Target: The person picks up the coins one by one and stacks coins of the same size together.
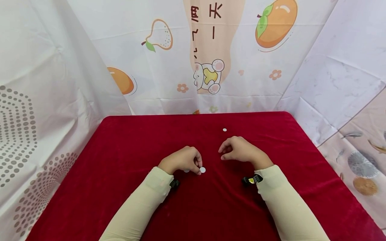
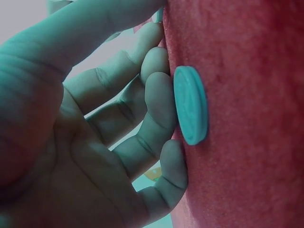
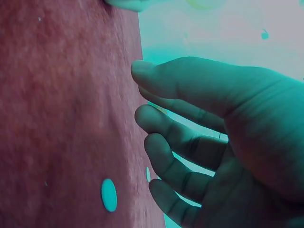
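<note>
A white disc [image 1: 202, 170] sits between the thumb and index fingertips of my left hand [image 1: 184, 160], which pinches it low over the cloth. Under that hand a second white disc [image 1: 186, 171] shows only in part. Up close in the left wrist view, this disc [image 2: 190, 105] lies flat beside the curled fingertips and has a raised rim and a faint relief. My right hand [image 1: 241, 149] hovers to the right with its fingers loosely bent and nothing in them. Beyond it lies a third white disc [image 1: 224, 130], farther back on the cloth.
A dark red cloth [image 1: 144, 134] covers the table. Printed white curtains [image 1: 169, 77] hang behind its back edge and along both sides. Each wrist carries a small black camera, the right one [image 1: 251, 179] with a yellow mark.
</note>
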Tool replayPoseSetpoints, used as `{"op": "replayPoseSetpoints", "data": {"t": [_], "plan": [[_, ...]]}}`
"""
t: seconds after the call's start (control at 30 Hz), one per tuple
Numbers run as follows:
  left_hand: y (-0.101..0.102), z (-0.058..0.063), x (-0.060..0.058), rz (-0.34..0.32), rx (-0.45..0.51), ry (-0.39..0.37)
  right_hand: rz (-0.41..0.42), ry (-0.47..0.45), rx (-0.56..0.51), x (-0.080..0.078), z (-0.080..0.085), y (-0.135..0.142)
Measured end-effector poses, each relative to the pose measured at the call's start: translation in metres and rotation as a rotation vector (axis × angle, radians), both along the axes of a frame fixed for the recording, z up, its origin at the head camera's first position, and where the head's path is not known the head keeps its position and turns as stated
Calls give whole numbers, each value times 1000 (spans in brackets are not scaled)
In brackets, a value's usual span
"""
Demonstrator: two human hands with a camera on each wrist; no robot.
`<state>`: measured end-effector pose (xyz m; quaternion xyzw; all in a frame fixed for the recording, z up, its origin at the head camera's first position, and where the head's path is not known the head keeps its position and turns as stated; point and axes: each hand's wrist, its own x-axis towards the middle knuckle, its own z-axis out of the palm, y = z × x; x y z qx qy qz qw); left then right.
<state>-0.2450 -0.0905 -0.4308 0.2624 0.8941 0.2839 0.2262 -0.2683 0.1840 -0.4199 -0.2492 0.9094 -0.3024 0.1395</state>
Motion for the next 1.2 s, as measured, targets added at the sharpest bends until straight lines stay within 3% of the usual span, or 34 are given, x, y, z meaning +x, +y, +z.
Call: {"op": "replayPoseSetpoints", "data": {"t": [0.33,0.63,1.2], "plan": [[-1,1,1,4,8,-8,-59,-126,-27,-5,3,17],[-1,1,1,11,-2,-17,-63,-119,14,-9,0,34],[-2,-1,-1,4,-4,-12,-47,-158,-4,-16,-11,57]]}}
